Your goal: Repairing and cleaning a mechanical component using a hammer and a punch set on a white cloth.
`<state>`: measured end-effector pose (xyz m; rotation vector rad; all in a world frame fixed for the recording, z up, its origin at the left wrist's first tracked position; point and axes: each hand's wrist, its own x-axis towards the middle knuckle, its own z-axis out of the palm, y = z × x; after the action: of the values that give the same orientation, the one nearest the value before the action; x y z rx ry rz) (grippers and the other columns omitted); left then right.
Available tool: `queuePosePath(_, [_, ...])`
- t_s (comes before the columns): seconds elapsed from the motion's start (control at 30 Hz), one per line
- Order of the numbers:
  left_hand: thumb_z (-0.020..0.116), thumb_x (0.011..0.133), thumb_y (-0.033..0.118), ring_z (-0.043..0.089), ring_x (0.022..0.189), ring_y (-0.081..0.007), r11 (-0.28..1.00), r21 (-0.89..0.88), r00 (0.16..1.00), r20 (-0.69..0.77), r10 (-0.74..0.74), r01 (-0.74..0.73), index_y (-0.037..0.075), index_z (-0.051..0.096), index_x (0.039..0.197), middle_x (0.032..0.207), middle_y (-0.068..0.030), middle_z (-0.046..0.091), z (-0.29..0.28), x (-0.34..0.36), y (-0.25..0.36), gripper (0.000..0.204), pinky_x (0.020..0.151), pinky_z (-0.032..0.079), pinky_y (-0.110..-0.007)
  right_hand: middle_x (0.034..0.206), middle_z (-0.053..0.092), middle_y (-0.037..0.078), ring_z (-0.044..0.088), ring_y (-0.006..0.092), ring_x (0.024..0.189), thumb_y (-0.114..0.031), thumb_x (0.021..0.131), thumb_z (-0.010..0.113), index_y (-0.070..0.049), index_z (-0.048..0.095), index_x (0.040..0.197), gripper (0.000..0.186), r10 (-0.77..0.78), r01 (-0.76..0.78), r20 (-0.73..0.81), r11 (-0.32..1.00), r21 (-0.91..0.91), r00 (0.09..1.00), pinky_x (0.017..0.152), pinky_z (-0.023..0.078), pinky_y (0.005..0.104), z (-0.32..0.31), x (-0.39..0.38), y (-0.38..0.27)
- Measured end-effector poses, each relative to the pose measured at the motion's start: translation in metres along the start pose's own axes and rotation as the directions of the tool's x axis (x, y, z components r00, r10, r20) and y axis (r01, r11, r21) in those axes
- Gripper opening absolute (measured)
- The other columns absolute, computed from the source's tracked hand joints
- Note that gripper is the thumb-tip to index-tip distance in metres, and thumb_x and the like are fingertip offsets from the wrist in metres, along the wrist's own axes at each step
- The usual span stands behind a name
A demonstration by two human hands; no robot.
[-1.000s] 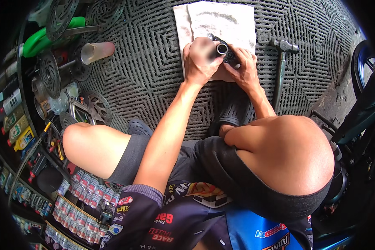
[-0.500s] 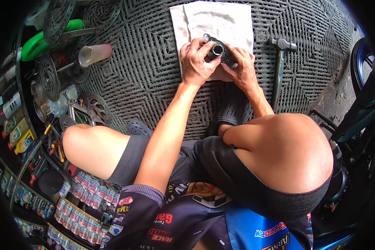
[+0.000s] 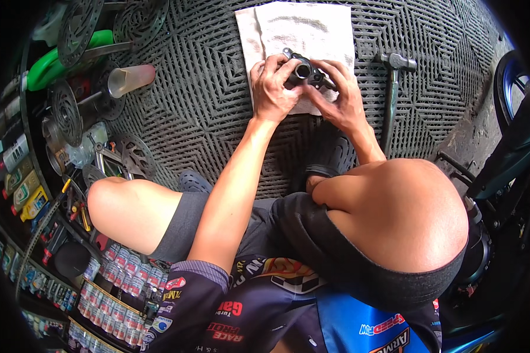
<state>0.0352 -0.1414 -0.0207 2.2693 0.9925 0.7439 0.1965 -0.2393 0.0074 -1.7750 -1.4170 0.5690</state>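
A small black metal part, which looks like a brake caliper (image 3: 317, 77), is held just over a white cloth (image 3: 328, 32). Its round, hollow cylinder (image 3: 302, 71) points up toward me. My left hand (image 3: 270, 94) grips the left side, fingers along the far edge and thumb near the cylinder's base. On the other side, my right hand (image 3: 345, 103) curls its fingers over the part's right end. The right thumb reaches in below the cylinder and is smeared by motion. My fingers hide much of the part's sides and underside.
A hammer (image 3: 391, 97) lies right of the cloth on the grey slatted mat (image 3: 200, 88). At left are several brake discs (image 3: 68, 112), a translucent cup (image 3: 129, 80) and a green piece (image 3: 44, 67). Bottles and cans (image 3: 112, 312) line shelves at lower left. A motorcycle wheel (image 3: 512, 94) stands at right.
My right thumb has shifted left, from the part's right edge to just below the cylinder. The left hand keeps its grip. The whole view has shifted slightly.
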Motion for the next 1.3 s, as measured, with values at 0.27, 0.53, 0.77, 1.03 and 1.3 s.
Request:
queuePosePath(0.27, [0.08, 0.073, 0.011, 0.067, 0.101, -0.0286, 0.993, -0.077, 0.992, -0.085, -0.093, 0.087, 0.011, 0.076, 0.113, 0.108, -0.0082, 0.068, 0.008, -0.002, 0.005, 0.04, 0.095, 0.048, -0.043, 0.112, 0.072, 0.005, 0.065, 0.0283, 0.11, -0.035, 0.083, 0.083, -0.012, 0.076, 0.112, 0.038, 0.069, -0.077, -0.049, 0.978, -0.194, 0.996, 0.098, 0.043, 0.043, 0.01, 0.009, -0.012])
queuePosePath(0.53, [0.079, 0.074, 0.011, 0.059, 0.131, -0.0324, 0.989, -0.117, 0.992, -0.081, -0.1, 0.09, 0.011, 0.075, 0.115, 0.139, -0.0083, 0.066, 0.026, -0.015, -0.004, 0.041, 0.115, 0.034, -0.053, 0.116, 0.071, 0.007, 0.064, 0.0294, 0.113, -0.037, 0.084, 0.082, -0.011, 0.075, 0.115, 0.041, 0.077, -0.078, -0.011, 0.973, -0.216, 0.997, 0.101, 0.043, 0.0431, 0.003, 0.013, -0.016])
queuePosePath(0.77, [0.084, 0.082, 0.044, 0.057, 0.137, -0.0326, 0.985, -0.127, 0.988, -0.081, -0.131, 0.12, 0.012, 0.077, 0.11, 0.138, -0.0046, 0.069, 0.034, -0.013, -0.002, 0.044, 0.123, 0.025, -0.055, 0.122, 0.067, 0.018, 0.058, 0.0338, 0.122, -0.04, 0.086, 0.083, -0.006, 0.063, 0.13, 0.059, 0.295, -0.544, -0.482, 0.646, -0.535, 0.825, 0.107, 0.043, 0.0426, -0.076, -0.054, 0.042])
queuePosePath(1.03, [0.082, 0.085, 0.047, 0.058, 0.136, -0.029, 0.978, -0.146, 0.979, -0.118, -0.167, 0.149, 0.016, 0.076, 0.111, 0.145, -0.0114, 0.063, 0.042, -0.015, -0.003, 0.041, 0.124, 0.023, -0.055, 0.093, 0.071, 0.013, 0.066, 0.0207, 0.081, -0.038, 0.086, 0.067, 0.003, 0.065, 0.117, 0.052, 0.852, -0.797, 0.145, 0.522, -0.303, 0.502, 0.073, 0.052, 0.0375, -0.134, -0.031, 0.08])
queuePosePath(1.3, [0.081, 0.084, 0.048, 0.059, 0.134, -0.0289, 0.983, -0.105, 0.981, -0.105, -0.163, 0.152, 0.014, 0.078, 0.106, 0.148, -0.0169, 0.059, 0.036, -0.02, -0.009, 0.041, 0.125, 0.023, -0.053, 0.073, 0.056, 0.0, 0.051, 0.0087, 0.057, -0.031, 0.1, 0.065, -0.005, 0.058, 0.101, 0.027, 0.851, -0.85, 0.091, 0.499, 0.168, 0.517, 0.052, 0.045, 0.0258, -0.113, 0.005, 0.023])
